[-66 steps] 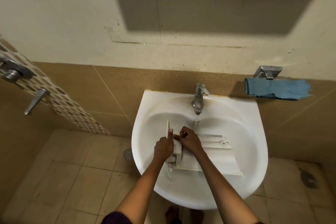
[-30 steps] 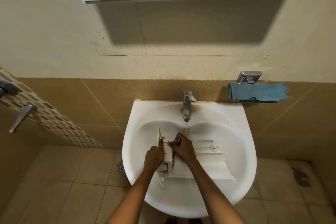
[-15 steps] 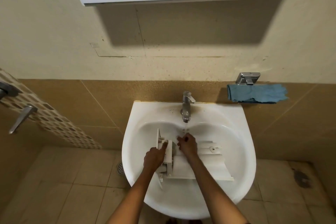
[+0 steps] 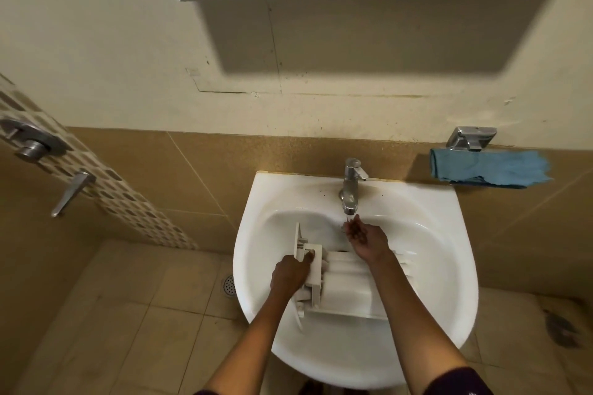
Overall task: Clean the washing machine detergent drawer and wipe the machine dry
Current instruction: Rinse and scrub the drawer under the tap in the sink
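The detergent drawer (image 4: 346,282) is laid on its side across the bowl of the sink (image 4: 337,357), with its front panel (image 4: 297,244) turned up on edge at the left. It is gripped near that end by the left hand (image 4: 290,276), whose thumb is pressed on top of the white block behind the panel while the fingers are curled over its side. Nothing is held in the right hand (image 4: 365,239): it is cupped loosely, palm up and fingers relaxed, directly beneath the spout of the tap (image 4: 351,189), where a thin stream appears to be caught (the flow is too faint to be judged with certainty). The step in hand is judged to be the rinsing of the drawer. It would be done best if the water gathered in the palm were splashed into the ribbed channels and corners, where residue is likely to be lodged, rather than over the smooth outer wall alone. The drawer should be tilted so that loosened matter is drained toward the outlet and not pooled inside. A firm hold is called for at the left, since wet plastic is easily let slip against glazed ceramic. The blue cloth (image 4: 487,168), draped below the chrome holder (image 4: 471,138) on the wall to the right and well apart from the sink, is best reserved for drying the machine.
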A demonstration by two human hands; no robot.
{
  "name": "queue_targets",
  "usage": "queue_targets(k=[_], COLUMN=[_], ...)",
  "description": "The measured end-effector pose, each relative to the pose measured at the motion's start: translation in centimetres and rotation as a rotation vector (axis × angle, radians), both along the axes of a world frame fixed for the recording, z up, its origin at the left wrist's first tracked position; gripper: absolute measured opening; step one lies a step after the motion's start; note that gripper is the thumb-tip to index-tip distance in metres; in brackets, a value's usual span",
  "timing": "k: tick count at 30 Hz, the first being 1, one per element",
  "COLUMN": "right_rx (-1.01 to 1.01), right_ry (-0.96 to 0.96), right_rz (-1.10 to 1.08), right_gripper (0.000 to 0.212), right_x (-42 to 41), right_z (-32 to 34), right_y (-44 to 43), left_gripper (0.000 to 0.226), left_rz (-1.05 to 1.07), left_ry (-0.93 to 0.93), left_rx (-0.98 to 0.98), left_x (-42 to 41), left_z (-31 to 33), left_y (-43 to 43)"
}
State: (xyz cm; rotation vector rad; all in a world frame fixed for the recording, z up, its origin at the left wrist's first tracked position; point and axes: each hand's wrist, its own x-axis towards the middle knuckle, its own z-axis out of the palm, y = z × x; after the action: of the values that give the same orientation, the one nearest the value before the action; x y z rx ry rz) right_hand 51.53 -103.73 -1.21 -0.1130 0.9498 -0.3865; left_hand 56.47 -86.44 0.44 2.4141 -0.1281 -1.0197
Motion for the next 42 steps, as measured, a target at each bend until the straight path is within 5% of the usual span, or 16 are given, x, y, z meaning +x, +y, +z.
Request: queue_targets(k=[7, 13, 17, 21, 25, 29, 36, 42], right_rx=[0.012, -0.027, -0.119, -0.517, -0.915, -1.482, -1.152, -1.221], right_ry=[0.045, 0.023, 0.001, -0.020, 0.132, 0.380, 0.455, 0.526], right_rz=[-0.001, 0.069, 0.375, 1.099, 1.026, 1.370, 1.218, 1.094], right_gripper=[0.034, 0.031, 0.028, 0.027, 0.026, 0.042, 0.024, 0.029], right_x=[1.2, 1.9, 1.5, 0.9, 1.7, 1.9, 3.4, 3.4], right_z=[0.5, 1.4, 1.4, 2.3, 2.4, 1.5, 0.4, 0.0], right_y=[0.7, 0.9, 1.8, 3.2, 3.7, 5.3, 5.8, 6.9], left_gripper=[0.060, 0.091, 0.098, 0.096, 0.096, 0.088, 0.074, 0.082], left_rz=[-0.002, 0.050, 0.091, 0.083, 0.084, 0.050, 0.091, 0.027], left_ry=[-0.037, -0.019, 0.006, 0.002, 0.019, 0.022, 0.034, 0.004], left_rx=[0.006, -0.027, -0.067, -0.061, -0.080, -0.084, -0.108, -0.068], left_x=[0.0, -0.2, -0.4, -0.4, -0.5, -0.6, -0.7, -0.6], left_z=[-0.2, 0.0, 0.0, 0.1, 0.2, 0.2, 0.6, 0.4], left_y=[0.2, -0.1, -0.1, 0.1, 0.0, 0.0, -0.2, 0.0])
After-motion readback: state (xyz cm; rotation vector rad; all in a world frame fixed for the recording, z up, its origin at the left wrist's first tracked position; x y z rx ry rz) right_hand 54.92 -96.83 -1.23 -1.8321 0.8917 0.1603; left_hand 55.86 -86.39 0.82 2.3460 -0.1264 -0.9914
